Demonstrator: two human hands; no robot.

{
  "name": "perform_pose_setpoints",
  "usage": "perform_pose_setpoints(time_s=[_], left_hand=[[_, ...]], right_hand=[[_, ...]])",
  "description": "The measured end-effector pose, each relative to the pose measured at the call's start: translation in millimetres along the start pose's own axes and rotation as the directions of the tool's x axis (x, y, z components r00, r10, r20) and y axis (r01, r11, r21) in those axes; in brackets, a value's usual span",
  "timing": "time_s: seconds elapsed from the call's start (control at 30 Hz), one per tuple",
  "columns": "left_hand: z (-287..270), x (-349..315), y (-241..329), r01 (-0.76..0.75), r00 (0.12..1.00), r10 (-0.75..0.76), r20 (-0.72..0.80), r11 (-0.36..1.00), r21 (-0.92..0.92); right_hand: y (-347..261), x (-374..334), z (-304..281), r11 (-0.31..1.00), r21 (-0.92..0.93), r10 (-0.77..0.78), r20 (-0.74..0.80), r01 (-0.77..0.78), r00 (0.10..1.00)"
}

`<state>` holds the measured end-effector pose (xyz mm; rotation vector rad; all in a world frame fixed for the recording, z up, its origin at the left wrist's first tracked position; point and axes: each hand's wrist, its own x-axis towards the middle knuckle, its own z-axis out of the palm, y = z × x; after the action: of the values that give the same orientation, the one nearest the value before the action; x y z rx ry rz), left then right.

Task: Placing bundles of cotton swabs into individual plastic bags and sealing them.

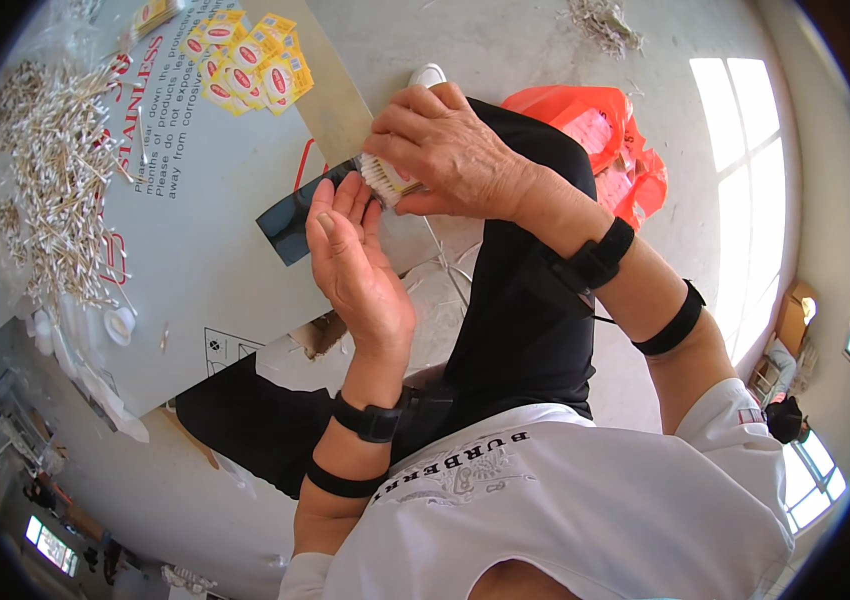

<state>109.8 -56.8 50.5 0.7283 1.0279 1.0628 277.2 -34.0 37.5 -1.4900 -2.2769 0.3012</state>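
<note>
My right hand [460, 150] grips a bundle of cotton swabs [382, 180], its white tips turned down and to the left. A bit of yellow shows beside my fingers, so the swabs seem to be in a small labelled pack. Just under it, my left hand [360, 275] is held palm up with fingers stretched out, its fingertips close to the swab tips. Whether they touch, I cannot tell. A dark glossy strip [290, 225] lies at the table edge behind the left fingers.
Loose cotton swabs [60, 175] are heaped along the left of the grey printed tabletop [210, 235]. Yellow-and-white cards [250, 70] are spread at its far side. A white roll [119, 325] sits by the heap. An orange-red plastic bag [590, 115] rests on the floor beyond my leg.
</note>
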Motion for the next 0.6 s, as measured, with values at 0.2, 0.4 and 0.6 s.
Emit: perform_pose_setpoints(time_s=[0.2,0.4,0.6], left_hand=[[-15.5,21.8,18.8,0.197,0.98,-0.197,0.004,0.98,0.024],[-8.9,20.4,17.7,0.216,0.976,-0.216,-0.001,0.976,0.02],[-10.5,19.2,21.3,0.19,0.982,-0.19,-0.001,0.981,0.041]], right_hand=[[-0.2,0.5,0.9,1.0,-0.006,0.005,0.016,-0.005,1.0],[-1.0,1.0,1.5,0.998,0.059,0.022,0.056,-0.025,0.998],[0.3,-2.4,0.2,0.997,0.068,0.028,0.043,-0.031,0.999]])
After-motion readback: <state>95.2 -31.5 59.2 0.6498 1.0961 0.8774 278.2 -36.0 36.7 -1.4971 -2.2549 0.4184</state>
